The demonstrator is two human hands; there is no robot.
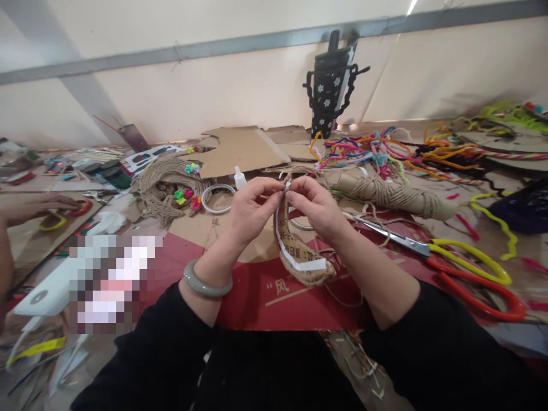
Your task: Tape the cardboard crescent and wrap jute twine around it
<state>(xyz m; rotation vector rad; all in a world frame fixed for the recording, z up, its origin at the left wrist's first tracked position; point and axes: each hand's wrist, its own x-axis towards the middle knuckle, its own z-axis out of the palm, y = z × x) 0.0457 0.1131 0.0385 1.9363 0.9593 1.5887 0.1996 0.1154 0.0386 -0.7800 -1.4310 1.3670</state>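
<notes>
My left hand, with a grey-green bangle on the wrist, pinches the upper end of a curved cardboard piece. Twine covers the outer edge of this piece, and printed characters show on its face. A white tape strip runs along the curve, its lower end lying loose at an angle. My right hand is closed at the same upper end, fingertips nearly touching those of the left. A small white bit shows between the fingertips; which hand grips it I cannot tell.
Large scissors with yellow and orange handles lie at right, below a twine roll. Twine-covered craft pieces, a white ring and a glue bottle lie left. Behind stands a black flowered tumbler. Another person's hand is at far left.
</notes>
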